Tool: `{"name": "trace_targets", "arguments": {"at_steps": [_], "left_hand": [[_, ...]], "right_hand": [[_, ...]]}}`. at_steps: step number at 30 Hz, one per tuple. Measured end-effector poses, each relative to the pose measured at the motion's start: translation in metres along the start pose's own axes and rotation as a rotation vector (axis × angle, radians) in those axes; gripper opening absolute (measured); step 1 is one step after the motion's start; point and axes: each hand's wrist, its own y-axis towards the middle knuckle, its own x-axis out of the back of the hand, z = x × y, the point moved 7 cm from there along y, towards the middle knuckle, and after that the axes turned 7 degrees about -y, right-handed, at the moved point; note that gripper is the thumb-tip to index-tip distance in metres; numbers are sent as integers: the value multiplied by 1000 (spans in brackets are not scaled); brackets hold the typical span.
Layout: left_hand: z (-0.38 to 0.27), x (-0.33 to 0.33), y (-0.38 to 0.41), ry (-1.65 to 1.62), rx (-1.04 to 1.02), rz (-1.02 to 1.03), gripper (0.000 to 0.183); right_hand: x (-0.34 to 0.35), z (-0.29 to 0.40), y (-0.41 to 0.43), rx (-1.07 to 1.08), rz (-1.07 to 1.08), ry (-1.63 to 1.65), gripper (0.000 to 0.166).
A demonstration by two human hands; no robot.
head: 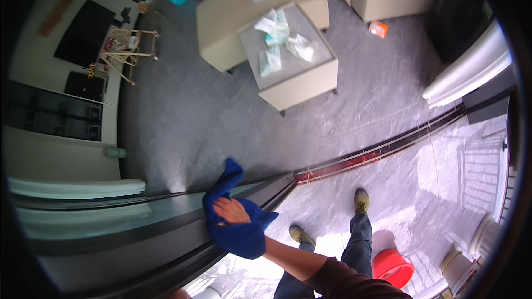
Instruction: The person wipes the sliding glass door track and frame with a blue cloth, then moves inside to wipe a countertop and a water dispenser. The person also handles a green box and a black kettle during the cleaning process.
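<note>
My right hand (231, 211) holds a dark blue cloth (245, 238) against the dark frame of a sliding glass door (166, 232). Folds of the cloth wrap round the hand, and one loose end sticks up beyond the fingers. The bare forearm and dark sleeve cross over my legs from the lower right. At the bottom edge, left of my legs, a small blurred skin-coloured patch (179, 294) may be part of my left hand; its fingers cannot be seen.
A floor track (353, 161) runs right from the door frame. Beside my shoes (361, 201) stands a red bucket (392, 268); planters (455, 268) are farther right. Indoors are a low table (303, 87) bearing crumpled packets, a beige ottoman (216, 29) and a white curtain (469, 74).
</note>
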Motion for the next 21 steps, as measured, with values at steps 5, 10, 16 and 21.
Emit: {"name": "trace_targets", "arguments": {"at_steps": [5,10,16,21], "left_hand": [[4,-77,-122,45,73,378,78],[4,-127,-182,65,80,538,78],[7,-143,-222,148,109,577,78],[5,-149,-235,166,120,570,78]], "right_hand": [[-23,-155,-59,-313,-40,7,42],[-53,-297,-111,-581,-283,248,35],[-74,-427,-155,-779,-420,161,29],[-93,-559,-203,-992,-205,581,32]]}}
